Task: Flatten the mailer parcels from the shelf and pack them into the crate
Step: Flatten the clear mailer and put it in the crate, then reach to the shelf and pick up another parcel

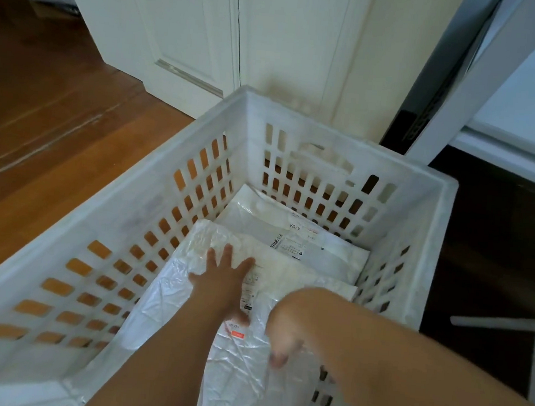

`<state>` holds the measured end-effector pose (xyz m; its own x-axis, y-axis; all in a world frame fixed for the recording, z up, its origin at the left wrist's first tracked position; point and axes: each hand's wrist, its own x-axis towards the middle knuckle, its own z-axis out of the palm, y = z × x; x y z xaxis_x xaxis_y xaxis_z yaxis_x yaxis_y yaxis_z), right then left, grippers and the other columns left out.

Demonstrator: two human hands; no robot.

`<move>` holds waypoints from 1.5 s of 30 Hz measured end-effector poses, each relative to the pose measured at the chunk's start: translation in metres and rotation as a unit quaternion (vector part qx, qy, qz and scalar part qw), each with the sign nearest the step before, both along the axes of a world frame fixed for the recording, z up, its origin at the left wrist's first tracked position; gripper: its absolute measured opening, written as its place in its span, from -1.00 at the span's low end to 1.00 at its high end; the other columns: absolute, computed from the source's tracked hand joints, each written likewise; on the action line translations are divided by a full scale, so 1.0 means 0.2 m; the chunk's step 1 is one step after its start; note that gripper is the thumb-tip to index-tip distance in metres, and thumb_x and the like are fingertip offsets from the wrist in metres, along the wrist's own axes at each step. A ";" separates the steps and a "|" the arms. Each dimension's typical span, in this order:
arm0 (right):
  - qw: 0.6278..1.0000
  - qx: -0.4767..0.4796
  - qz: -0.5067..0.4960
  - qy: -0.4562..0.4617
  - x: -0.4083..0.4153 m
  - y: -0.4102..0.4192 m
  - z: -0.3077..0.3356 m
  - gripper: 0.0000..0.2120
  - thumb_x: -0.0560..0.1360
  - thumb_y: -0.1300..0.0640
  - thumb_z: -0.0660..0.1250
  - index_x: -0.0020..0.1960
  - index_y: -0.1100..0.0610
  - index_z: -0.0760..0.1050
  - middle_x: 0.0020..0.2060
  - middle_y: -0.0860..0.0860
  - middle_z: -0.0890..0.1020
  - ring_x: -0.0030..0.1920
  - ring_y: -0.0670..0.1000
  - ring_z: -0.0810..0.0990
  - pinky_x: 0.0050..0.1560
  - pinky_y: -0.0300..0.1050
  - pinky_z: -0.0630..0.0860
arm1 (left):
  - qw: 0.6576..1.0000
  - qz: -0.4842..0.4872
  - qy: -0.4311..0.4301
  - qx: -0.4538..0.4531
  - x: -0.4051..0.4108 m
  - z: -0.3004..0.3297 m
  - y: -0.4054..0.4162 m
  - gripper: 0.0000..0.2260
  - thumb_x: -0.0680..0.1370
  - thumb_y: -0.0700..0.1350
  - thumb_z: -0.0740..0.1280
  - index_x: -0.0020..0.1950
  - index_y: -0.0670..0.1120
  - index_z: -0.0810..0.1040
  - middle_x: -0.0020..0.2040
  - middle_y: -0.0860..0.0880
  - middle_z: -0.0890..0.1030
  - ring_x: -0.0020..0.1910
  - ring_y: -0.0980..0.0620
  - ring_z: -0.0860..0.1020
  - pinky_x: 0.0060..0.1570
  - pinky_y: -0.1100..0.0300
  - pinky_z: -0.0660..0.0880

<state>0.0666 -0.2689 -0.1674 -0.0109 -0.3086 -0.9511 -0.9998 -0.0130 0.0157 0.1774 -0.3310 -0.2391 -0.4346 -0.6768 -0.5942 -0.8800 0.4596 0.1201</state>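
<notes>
Both my hands work the soft, slippery mailer [239, 362] in the crate [347, 125]: left hand [223, 283] spread flat, right hand [283, 337] pinching its near edge.

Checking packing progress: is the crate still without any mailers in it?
No, several white mailers already lie flat in the crate, and the left hand presses on the top one.

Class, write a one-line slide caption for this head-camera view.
Left hand presses a white mailer flat inside the white crate.
</notes>
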 end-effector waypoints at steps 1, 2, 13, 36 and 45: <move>0.999 -0.046 0.018 0.001 -0.04 -0.02 0.05 -0.53 0.55 -0.05 0.28 0.41 0.11 0.37 0.27 0.09 0.50 0.27 0.19 0.45 0.30 0.30 0.35 | 1.000 -0.016 -0.003 -0.015 -0.02 0.06 -0.01 0.06 0.26 0.16 0.55 0.53 0.22 -0.11 0.56 -0.04 -0.26 0.51 -0.21 -0.27 0.36 -0.40 0.07; 0.993 -0.114 0.042 0.014 -0.09 -0.03 0.12 -0.54 0.57 -0.04 0.23 0.42 0.08 0.34 0.22 0.06 0.51 0.26 0.16 0.44 0.34 0.27 0.30 | 0.999 -0.028 -0.004 -0.029 -0.04 0.12 -0.03 0.05 0.28 0.17 0.54 0.53 0.21 -0.12 0.56 -0.04 -0.23 0.52 -0.23 -0.23 0.37 -0.38 0.09; 0.867 -0.486 -0.097 0.050 -0.54 0.38 0.67 -0.60 0.60 -0.07 0.10 0.38 0.05 0.37 0.32 0.04 0.40 0.39 0.06 0.27 0.48 0.07 -0.01 | 0.975 -0.041 0.166 -0.144 -0.34 0.82 0.16 -0.44 0.54 0.01 0.33 0.49 -0.02 0.23 0.49 -0.03 0.26 0.40 -0.06 0.34 0.29 0.03 0.37; 0.769 -0.412 -0.360 0.330 -1.66 2.21 1.06 -0.67 0.58 -0.04 0.17 0.30 0.01 0.46 0.54 0.10 -0.25 0.50 0.22 -0.34 0.43 0.34 -0.16 | 0.910 -0.283 0.281 -0.111 -1.65 1.56 1.50 -0.50 0.55 0.07 0.30 0.46 0.00 0.31 0.44 0.01 0.32 0.38 0.03 0.34 0.36 0.14 0.30; 0.694 -0.563 -0.274 0.357 -1.78 2.26 0.96 -0.45 0.56 0.02 0.23 0.48 0.20 0.25 0.53 0.07 0.13 0.53 0.15 0.09 0.44 0.24 0.05 | 0.914 -0.077 0.387 0.091 -1.90 1.41 1.67 -0.41 0.48 0.08 0.41 0.44 -0.08 0.35 0.35 -0.05 0.46 0.26 -0.02 0.48 0.28 0.13 0.40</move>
<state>-0.2899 0.1824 0.0238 -0.7635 -0.6151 0.1968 -0.5826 0.7875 0.2012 -0.2018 0.0025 0.0430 -0.8545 -0.4927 -0.1648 -0.4252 0.4811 0.7666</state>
